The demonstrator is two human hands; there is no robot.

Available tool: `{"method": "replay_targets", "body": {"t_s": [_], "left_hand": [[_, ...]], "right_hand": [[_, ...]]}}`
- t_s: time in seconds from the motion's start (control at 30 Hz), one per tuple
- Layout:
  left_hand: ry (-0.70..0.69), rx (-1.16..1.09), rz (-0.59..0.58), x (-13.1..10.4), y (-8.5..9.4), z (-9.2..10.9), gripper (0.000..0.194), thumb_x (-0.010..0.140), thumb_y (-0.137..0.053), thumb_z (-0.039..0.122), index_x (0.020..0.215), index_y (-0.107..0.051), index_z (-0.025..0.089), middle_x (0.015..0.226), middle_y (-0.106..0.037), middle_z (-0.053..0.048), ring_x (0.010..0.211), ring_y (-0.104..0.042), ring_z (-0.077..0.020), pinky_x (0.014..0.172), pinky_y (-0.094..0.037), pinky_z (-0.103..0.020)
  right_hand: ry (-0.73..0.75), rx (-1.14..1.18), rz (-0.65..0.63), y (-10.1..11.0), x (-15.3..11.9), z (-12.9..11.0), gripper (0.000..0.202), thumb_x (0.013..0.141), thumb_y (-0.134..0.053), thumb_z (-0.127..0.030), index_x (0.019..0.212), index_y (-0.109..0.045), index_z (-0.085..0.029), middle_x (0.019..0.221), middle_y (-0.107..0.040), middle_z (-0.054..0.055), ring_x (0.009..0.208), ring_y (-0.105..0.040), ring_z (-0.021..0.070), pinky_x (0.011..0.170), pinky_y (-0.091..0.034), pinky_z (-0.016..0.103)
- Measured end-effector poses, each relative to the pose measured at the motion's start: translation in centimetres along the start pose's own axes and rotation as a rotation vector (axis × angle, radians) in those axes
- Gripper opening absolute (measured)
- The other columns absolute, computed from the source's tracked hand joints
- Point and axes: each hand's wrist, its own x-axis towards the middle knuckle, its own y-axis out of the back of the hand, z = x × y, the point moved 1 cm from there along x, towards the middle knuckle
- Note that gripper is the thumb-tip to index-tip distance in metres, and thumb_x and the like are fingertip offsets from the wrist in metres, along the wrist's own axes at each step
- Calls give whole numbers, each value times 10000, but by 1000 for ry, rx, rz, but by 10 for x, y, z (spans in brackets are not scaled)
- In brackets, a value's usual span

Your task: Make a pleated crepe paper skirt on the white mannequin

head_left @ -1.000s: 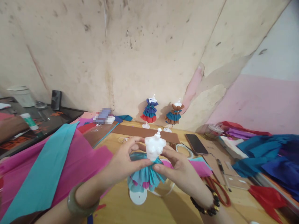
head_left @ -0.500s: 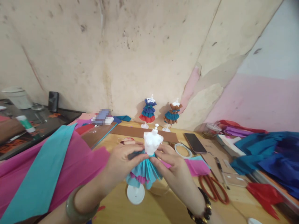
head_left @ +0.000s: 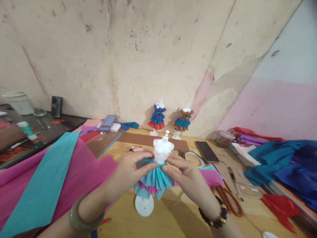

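I hold the small white mannequin (head_left: 162, 150) over the wooden table (head_left: 123, 215), its long axis tilted: neck knob up and slightly right, round base (head_left: 144, 205) lower left, disc face toward me. My left hand (head_left: 131, 167) and right hand (head_left: 184, 172) pinch the waist of its turquoise skirt (head_left: 156, 177) from either side, thumbs in front. I can't tell whether the base touches wood. The green label on the glue stick (head_left: 27, 131) is unreadable. Behind stands a stained cream wall (head_left: 158, 66), meeting a pink-and-white one (head_left: 279, 102) at right.
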Motion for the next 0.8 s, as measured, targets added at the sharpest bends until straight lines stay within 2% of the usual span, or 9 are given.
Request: {"method": "replay_targets", "body": {"t_s": [0.17, 0.27, 0.4, 0.47, 0.57, 0.7, 0.8], "left_hand": [[53, -98, 19, 1, 0, 1, 106, 780, -732, 261, 860, -779, 210, 983, -780, -54, 1019, -682, -248, 946, -508, -375], [96, -137, 18, 3, 0, 1, 104, 748, -748, 260, 829, -768, 197, 964, -781, -58, 971, -695, -245, 911, -528, -370], [162, -171, -119, 4, 4, 4, 197, 804, -691, 301, 950, -750, 183, 985, -778, -60, 966, -696, -249, 843, -551, -349], [158, -171, -180, 3, 6, 7, 221, 828, -664, 312, 987, -742, 179, 995, -774, -63, 1000, -686, -259, 846, -550, -346], [134, -162, -202, 3, 7, 7, 212, 846, -647, 311, 977, -746, 176, 984, -767, -68, 1029, -674, -268, 868, -542, -357], [53, -139, -161, 3, 5, 3, 198, 836, -684, 294, 992, -775, 213, 1091, -750, -68, 1070, -658, -257, 963, -503, -379], [18, -112, -129, 3, 5, 2, 187, 845, -688, 287, 1000, -788, 253, 1164, -727, -57, 1122, -640, -252, 1015, -475, -381]], "right_hand": [[9, -15, 37, -5, 0, 5, 182, 858, -695, -307, 1001, -808, -317, 1124, -755, 43, 1044, -679, 262, 953, -524, 423], [37, -37, 50, -5, -1, 4, 182, 855, -699, -291, 1001, -805, -319, 1064, -761, 38, 1002, -681, 246, 919, -533, 394], [75, -90, 70, -4, -2, 4, 191, 854, -707, -289, 1028, -787, -286, 1043, -752, 46, 1013, -674, 234, 933, -521, 368], [76, -112, 80, -3, -2, 4, 183, 849, -712, -313, 1012, -778, -263, 1046, -750, 58, 1013, -677, 241, 935, -521, 375], [61, -129, 69, -4, -2, 3, 206, 846, -709, -352, 1015, -760, -247, 1038, -755, 66, 990, -688, 253, 921, -532, 393], [87, -103, 6, -5, -2, 1, 204, 897, -654, -356, 1041, -754, -252, 1096, -740, 73, 1067, -667, 256, 956, -515, 390], [97, -111, 8, -5, -1, 2, 178, 906, -642, -343, 1001, -758, -247, 1089, -733, 77, 1059, -664, 250, 957, -509, 381]]}}
